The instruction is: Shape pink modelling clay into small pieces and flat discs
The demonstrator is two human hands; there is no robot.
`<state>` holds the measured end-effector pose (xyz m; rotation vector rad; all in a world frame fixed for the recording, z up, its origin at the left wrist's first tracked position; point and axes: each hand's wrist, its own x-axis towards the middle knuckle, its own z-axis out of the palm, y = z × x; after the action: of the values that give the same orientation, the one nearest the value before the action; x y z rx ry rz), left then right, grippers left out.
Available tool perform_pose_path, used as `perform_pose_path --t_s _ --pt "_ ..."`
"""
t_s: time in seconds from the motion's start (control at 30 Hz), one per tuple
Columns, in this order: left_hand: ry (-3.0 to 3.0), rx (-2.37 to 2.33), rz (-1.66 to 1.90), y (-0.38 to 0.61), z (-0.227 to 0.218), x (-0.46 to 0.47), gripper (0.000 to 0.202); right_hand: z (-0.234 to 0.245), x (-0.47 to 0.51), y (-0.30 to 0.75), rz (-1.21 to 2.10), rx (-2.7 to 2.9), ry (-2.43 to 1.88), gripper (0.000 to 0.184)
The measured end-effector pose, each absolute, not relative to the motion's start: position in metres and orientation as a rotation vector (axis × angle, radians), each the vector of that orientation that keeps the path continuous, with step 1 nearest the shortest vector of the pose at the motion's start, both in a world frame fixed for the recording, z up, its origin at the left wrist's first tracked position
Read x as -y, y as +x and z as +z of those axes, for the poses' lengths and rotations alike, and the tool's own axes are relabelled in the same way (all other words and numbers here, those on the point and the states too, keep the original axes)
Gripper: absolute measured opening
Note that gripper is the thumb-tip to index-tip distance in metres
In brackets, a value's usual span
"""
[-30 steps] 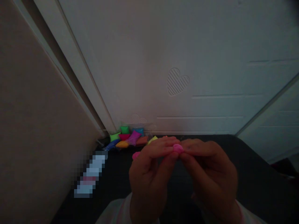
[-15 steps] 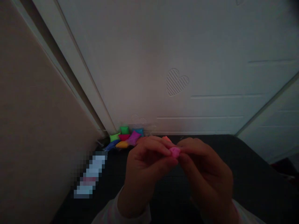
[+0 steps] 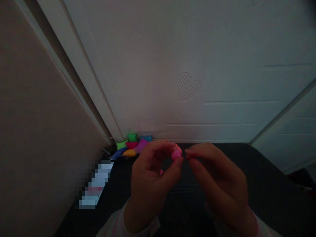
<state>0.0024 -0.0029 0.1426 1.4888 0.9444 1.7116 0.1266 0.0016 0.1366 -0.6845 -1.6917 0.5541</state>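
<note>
A small, rolled-looking piece of pink modelling clay [image 3: 176, 155] is pinched between the thumb and forefinger of my left hand [image 3: 154, 181]. Just to its right, my right hand [image 3: 221, 184] has thumb and forefinger drawn close together, apart from the clay. Whether anything tiny is between those fingertips cannot be made out. An orange piece [image 3: 178, 148] shows partly behind the pink clay. A bit of bright pink [image 3: 161, 171] peeks out below my left fingers, mostly hidden.
Small coloured packets, including a green one [image 3: 132, 137] and a yellow-orange one [image 3: 129, 152], lie at the back left of the dark table [image 3: 182, 204]. A phone-like slab [image 3: 96, 186], its screen blurred, lies left. Behind stands a white panel [image 3: 148, 65] with embossed hearts.
Both hands were at the pink clay. Now my right fingertips are apart from it, and my left hand has turned and moved the clay slightly left and up.
</note>
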Motion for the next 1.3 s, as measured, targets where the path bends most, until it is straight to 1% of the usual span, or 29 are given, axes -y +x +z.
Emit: perform_pose_path --t_s 0.1,0.23,0.33,0.5,0.63,1.0,1.13,1.3 --pt "1.411 -0.881 1.691 0.004 0.142 0.003 0.022 0.137 -0.005 0.128 0.490 1.761 -0.672 0.035" --pt "1.221 -0.751 1.578 0.004 0.139 0.000 0.020 0.138 -0.009 0.131 0.273 1.895 -0.700 0.043" --pt "1.090 -0.660 1.469 0.005 0.138 -0.002 0.022 0.139 -0.011 0.131 0.153 1.903 -0.720 0.037" --pt "0.857 -0.613 1.349 0.008 0.139 -0.004 0.016 0.139 -0.012 0.127 0.020 1.868 -0.675 0.028" --pt "0.754 -0.551 1.335 0.008 0.139 -0.005 0.017 0.137 -0.011 0.126 0.067 1.862 -0.671 0.028" --pt "0.768 -0.517 1.272 0.001 0.138 -0.008 0.021 0.140 -0.011 0.133 0.375 1.898 -0.668 0.025" --pt "0.805 -0.513 1.244 -0.001 0.137 -0.008 0.021 0.138 -0.011 0.134 0.357 1.852 -0.633 0.023" --pt "0.812 -0.520 1.265 0.000 0.137 -0.008 0.020 0.136 -0.009 0.133 0.276 1.835 -0.587 0.027"
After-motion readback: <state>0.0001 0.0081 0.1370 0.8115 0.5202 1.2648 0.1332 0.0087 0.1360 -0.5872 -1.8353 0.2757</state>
